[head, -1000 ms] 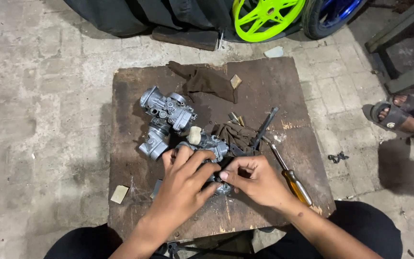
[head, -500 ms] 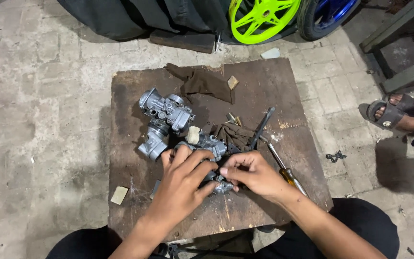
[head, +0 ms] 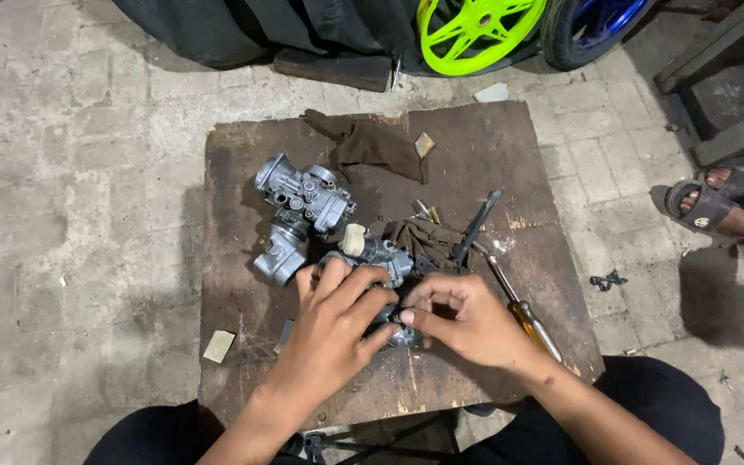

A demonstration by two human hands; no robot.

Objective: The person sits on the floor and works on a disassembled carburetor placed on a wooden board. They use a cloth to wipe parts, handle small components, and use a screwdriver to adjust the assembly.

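Carburetor (head: 374, 254) seemingly under both hands

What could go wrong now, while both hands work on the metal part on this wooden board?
Small pieces could perhaps slip from the fingers: the left hand and right hand pinch the grey metal part close to the near edge of the wooden board, above rough paving. The screwdriver lies just beside the right wrist, so a wrist movement might knock it off.

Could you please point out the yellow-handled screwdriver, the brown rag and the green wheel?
Yellow-handled screwdriver (head: 534, 325): head view, on its handle.
Brown rag (head: 376, 146): head view, on its folded middle.
Green wheel (head: 475, 26): head view, on a spoke.
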